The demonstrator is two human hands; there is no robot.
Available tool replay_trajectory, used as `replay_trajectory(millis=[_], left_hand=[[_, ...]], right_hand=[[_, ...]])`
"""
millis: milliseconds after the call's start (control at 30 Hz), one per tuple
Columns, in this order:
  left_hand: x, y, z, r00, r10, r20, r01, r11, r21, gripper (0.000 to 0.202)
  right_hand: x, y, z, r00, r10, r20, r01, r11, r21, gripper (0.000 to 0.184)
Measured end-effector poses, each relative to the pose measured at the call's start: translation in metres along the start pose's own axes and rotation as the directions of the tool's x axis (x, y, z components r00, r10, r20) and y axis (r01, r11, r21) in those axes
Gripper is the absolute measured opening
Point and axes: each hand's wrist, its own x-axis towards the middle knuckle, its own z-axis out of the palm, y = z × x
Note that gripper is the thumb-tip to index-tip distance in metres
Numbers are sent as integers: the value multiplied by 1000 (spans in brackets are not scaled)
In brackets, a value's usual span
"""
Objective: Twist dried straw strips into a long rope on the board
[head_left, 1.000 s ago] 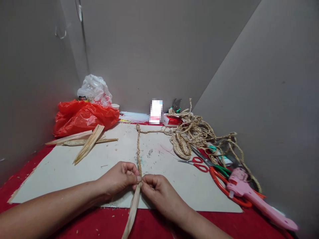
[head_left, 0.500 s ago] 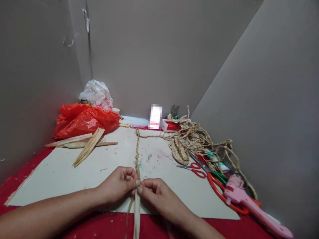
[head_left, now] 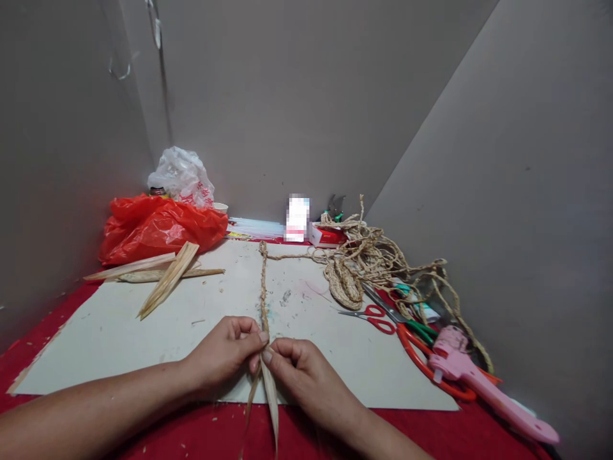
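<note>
A tan braided cord (head_left: 263, 291) runs down the middle of a pale board, made of dried, straw-like strips. At its near end my left hand (head_left: 233, 345) pinches the cord between thumb and fingers. Close beside it, my right hand (head_left: 299, 367) is closed, thumb against forefinger, on a pale dried leaf strip (head_left: 271, 396) that hangs toward me. A thinner brown strand (head_left: 251, 399) dangles below my left fingers. The fingertips of both hands nearly meet and partly hide the join.
On the board (head_left: 158, 358) at left lie several dried husk strips (head_left: 170, 281), before a red plastic bag (head_left: 163, 223). To the right are a heap of braided rope (head_left: 373, 255), red-handled scissors (head_left: 376, 318), larger orange-handled shears (head_left: 421, 358) and a pink glue gun (head_left: 483, 383).
The pale strip's lower end has swung to the right and now looks narrower and twisted. Both hands keep their pinch at the cord's end. The whole view has shifted slightly.
</note>
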Motion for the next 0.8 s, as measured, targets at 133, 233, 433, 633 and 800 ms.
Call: replay_trajectory(millis=[133,233,433,633,800], left_hand=[[-2,6,0,992,-122,16,123,988,-99,12],[-3,8,-1,985,-169,34,172,976,-134,11],[-4,8,0,988,-150,30,153,981,-120,12],[-4,9,-1,989,-134,58,141,979,-148,16],[-3,6,-3,991,-102,84,115,978,-175,18]], right_hand=[[-1,2,0,1000,6,-29,-7,999,-36,37],[-1,3,1,997,29,-71,-33,998,-59,37],[0,3,1,995,39,-90,-44,997,-60,38],[-2,3,-1,996,46,-75,-46,999,9,40],[-3,4,-3,996,86,-16,-84,990,111,41]])
